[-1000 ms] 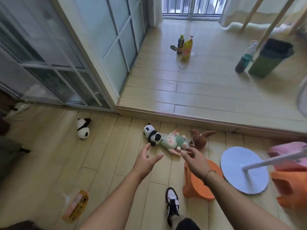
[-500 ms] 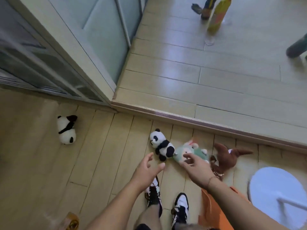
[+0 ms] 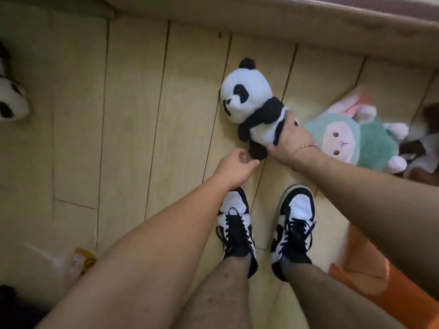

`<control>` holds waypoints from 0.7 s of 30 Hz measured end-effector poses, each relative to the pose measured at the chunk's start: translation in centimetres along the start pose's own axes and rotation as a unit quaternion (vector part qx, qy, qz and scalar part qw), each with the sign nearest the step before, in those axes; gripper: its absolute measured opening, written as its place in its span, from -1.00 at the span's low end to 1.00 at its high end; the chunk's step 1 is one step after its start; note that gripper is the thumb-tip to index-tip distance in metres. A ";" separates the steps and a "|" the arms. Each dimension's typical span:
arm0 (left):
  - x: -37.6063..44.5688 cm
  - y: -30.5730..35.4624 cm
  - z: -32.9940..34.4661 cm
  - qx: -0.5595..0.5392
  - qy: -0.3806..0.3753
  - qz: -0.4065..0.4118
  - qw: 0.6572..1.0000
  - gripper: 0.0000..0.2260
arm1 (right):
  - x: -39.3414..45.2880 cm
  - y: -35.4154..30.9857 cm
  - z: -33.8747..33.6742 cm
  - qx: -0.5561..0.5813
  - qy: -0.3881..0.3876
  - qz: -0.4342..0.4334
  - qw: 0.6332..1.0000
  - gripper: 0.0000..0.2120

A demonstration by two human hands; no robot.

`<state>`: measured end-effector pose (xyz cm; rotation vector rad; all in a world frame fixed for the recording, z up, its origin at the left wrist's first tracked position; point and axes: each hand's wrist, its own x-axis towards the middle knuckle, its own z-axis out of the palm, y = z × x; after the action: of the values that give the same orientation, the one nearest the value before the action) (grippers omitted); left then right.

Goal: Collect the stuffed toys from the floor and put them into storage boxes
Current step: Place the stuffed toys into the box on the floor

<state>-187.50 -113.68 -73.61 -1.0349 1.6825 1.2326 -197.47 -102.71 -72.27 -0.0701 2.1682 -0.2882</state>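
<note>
A black-and-white panda toy (image 3: pixel 247 98) lies on the wooden floor ahead of my feet. My right hand (image 3: pixel 291 136) grips its lower body, fingers curled round it. My left hand (image 3: pixel 234 166) hovers just below the panda's black foot with loosely curled fingers, holding nothing. Right of the panda lies a green lamb toy (image 3: pixel 351 141) with pink rabbit ears, partly behind my right wrist. A brown toy (image 3: pixel 425 143) shows at the right edge. A second panda toy (image 3: pixel 10 100) lies at the far left edge.
My two black-and-white sneakers (image 3: pixel 237 224) stand just below the toys. An orange container (image 3: pixel 380 276) sits at the lower right behind my right arm. A yellow packet (image 3: pixel 80 264) lies on the floor at lower left. A raised step (image 3: pixel 261 17) runs along the top.
The camera has dropped much closer to the floor. My right hand moved from the lamb toy to the panda and took hold of it. My left hand closed in toward the panda's foot.
</note>
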 end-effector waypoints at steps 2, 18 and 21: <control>1.1 -0.9 0.5 -0.036 -0.006 -0.017 0.999 -0.41 | 1.0 1.2 0.4 0.025 0.031 0.002 0.999 -0.45; -38.7 18.8 -7.1 -0.152 -0.171 0.128 0.965 -0.50 | -42.1 1.4 -20.0 0.482 0.000 0.025 0.876 -0.62; -46.7 22.1 -7.3 -0.054 -0.198 0.202 0.957 -0.51 | -50.4 2.6 -24.1 0.526 0.033 -0.014 0.849 -0.50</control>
<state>-192.35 -109.10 -21.85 -0.4608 1.5592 1.6831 -187.89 -87.87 -19.24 0.5338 1.7944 -1.4605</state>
